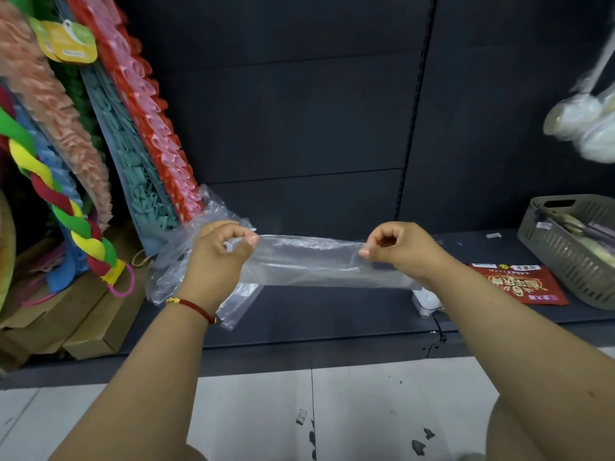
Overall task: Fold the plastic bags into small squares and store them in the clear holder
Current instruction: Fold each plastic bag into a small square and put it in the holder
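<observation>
A clear plastic bag [309, 261] is stretched out as a long flat band above the dark shelf [332, 314]. My left hand [219, 257] pinches its left end between thumb and curled fingers. My right hand [399, 249] pinches the right end the same way. More loose clear plastic bags [179, 257] lie crumpled behind and under my left hand, against the hanging goods. A small white folded bit of plastic [426, 301] lies on the shelf under my right wrist. I see no clear holder.
Colourful hanging goods [100, 144] and cardboard boxes [90, 331] crowd the left. A grey slatted basket [572, 247] stands at the right, with a red packet [519, 284] beside it. Bagged spoons [585, 124] hang at the upper right. Tiled floor [332, 410] lies below the shelf edge.
</observation>
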{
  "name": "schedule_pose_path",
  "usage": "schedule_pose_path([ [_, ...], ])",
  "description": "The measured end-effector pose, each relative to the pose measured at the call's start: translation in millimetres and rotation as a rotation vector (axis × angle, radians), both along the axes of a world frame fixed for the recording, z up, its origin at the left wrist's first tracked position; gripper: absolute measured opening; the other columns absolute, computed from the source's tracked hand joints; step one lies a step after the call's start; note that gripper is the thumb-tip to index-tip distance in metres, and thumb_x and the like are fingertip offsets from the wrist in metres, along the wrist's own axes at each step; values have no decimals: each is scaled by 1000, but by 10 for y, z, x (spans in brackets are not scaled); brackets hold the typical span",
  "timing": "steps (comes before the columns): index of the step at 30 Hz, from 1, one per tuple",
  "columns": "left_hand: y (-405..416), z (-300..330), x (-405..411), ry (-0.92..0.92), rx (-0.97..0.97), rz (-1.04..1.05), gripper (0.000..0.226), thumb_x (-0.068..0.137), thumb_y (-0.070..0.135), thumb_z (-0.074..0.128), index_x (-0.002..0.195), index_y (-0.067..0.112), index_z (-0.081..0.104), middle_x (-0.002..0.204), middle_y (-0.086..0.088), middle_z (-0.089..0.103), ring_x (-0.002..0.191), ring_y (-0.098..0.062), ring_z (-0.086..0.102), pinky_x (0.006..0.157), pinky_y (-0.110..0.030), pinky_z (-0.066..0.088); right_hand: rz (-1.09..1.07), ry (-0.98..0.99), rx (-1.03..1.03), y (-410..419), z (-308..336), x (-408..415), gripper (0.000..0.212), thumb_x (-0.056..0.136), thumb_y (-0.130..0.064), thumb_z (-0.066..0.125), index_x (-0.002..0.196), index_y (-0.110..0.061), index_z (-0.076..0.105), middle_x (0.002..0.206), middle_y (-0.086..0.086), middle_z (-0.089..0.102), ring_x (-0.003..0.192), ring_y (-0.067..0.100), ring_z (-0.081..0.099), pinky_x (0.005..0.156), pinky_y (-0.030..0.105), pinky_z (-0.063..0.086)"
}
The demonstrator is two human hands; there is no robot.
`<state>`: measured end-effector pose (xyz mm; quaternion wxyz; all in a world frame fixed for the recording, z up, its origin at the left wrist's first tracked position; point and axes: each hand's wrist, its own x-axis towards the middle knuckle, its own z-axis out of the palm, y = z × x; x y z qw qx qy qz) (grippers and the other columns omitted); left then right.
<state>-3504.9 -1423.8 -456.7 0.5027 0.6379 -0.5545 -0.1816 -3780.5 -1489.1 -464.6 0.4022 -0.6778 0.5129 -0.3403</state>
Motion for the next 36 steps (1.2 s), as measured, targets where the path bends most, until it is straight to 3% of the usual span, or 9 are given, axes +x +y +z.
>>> schedule_pose_path([
  [4, 14, -3, -86, 194, -44, -17, 16, 98, 20, 55, 84, 18, 61, 80, 5, 64, 68, -4, 53, 62, -8, 43, 45, -124, 40, 25, 11, 21, 22, 94, -22, 62, 74, -20, 53, 71, -6, 58, 73, 14, 51, 80, 32, 43],
  [8, -7, -52, -166, 141, -152, 43, 18, 100, 24, 51, 82, 26, 51, 73, 3, 58, 61, -7, 50, 58, -19, 44, 9, -71, -17, 79, 21, 88, 18, 102, -32, 44, 85, -24, 42, 56, -23, 53, 67, 10, 41, 71, 30, 37],
  [12, -15, -69, -207, 143, -194, 73, 20, 99, 22, 51, 81, 29, 49, 69, 3, 55, 58, -12, 47, 54, -19, 42, -19, 37, -2, 100, 4, 150, 17, 99, -44, 45, 102, -28, 41, 102, -3, 59, 91, 16, 55, 77, 32, 44],
  [14, -23, -57, -208, 149, -192, 92, 21, 99, 21, 51, 80, 30, 49, 67, 2, 54, 57, -13, 47, 54, -21, 42, 15, 75, 53, 110, -13, 157, 37, 94, -44, 57, 124, -32, 40, 114, -3, 54, 100, 14, 55, 80, 29, 43],
  [18, -39, -59, -166, 234, -157, 167, 6, 98, 26, 54, 95, 31, 53, 64, -1, 55, 53, -16, 49, 57, -31, 44, 24, -75, -8, 116, -23, 111, 74, 90, -27, 69, 147, -43, 24, 69, -2, 52, 65, 6, 54, 75, 21, 42],
  [23, -29, -25, -168, 462, 5, 126, 47, 99, 31, 54, 142, 41, 37, 95, 20, 53, 65, -7, 54, 55, -20, 49, 11, -162, -82, 128, -1, 100, 58, 92, -16, 66, 133, -44, 36, 44, -9, 41, 42, 4, 41, 52, 13, 40],
  [28, 22, -42, -35, 414, 105, -92, 13, 92, 8, 65, 99, 17, 71, 73, -3, 59, 60, -15, 52, 47, -15, 45, -9, -192, -54, 123, -8, 96, 8, 94, -14, 62, 94, -18, 56, 45, -7, 41, 43, 5, 36, 46, 15, 36],
  [32, 27, -71, -1, 445, 110, -66, 15, 90, 6, 66, 83, 16, 73, 76, -3, 69, 65, -11, 58, 56, -14, 49, 55, -258, 53, 115, -42, 95, 8, 87, -13, 72, 81, -15, 67, 69, -2, 60, 63, 9, 51, 59, 15, 45],
  [36, 35, -35, 73, 436, 182, -141, 13, 85, 5, 70, 90, 17, 74, 76, 1, 70, 62, -8, 55, 50, -11, 43, 58, -211, 81, 103, -72, 62, 17, 74, -13, 83, 87, -21, 76, 69, -3, 46, 64, 11, 43, 63, 21, 45],
])
